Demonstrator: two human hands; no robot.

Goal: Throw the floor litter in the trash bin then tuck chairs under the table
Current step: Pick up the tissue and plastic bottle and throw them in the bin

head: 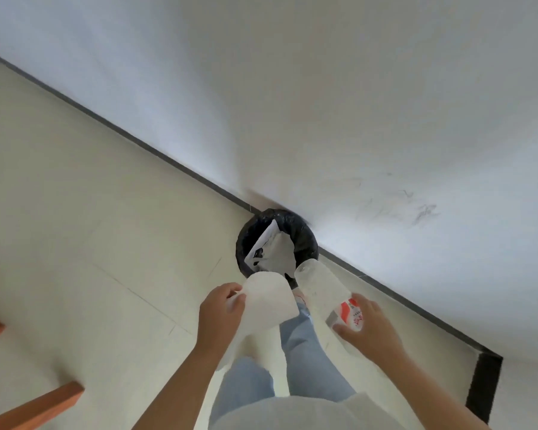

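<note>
Two pieces of litter are held over the floor, just short of the trash bin [277,243], which stands against the wall directly ahead of both hands. A sheet of white paper [269,301] is pinched at its near edge by the left hand [219,311], fingers closed on it, and it hangs down between the hands. A clear plastic bottle [325,293] with a red and white label is gripped near its lower end by the right hand [365,325], its far end reaching toward the bin's rim.

Inside the bin, lined with a black bag, crumpled white paper and a printed wrapper [267,248] can already be seen beyond the fingertips, so part of the litter appears to have been disposed of. The two held items are judged to be at the point of release: neither has been dropped in.

No further litter is seen on the floor [75,212] around the hands, though much of the room is out of view. Wooden furniture edges [41,405], possibly chair parts, show well to the left of the left hand; what they belong to cannot be told. The chair-tucking part is judged to remain undone, with no desk in view.
</note>
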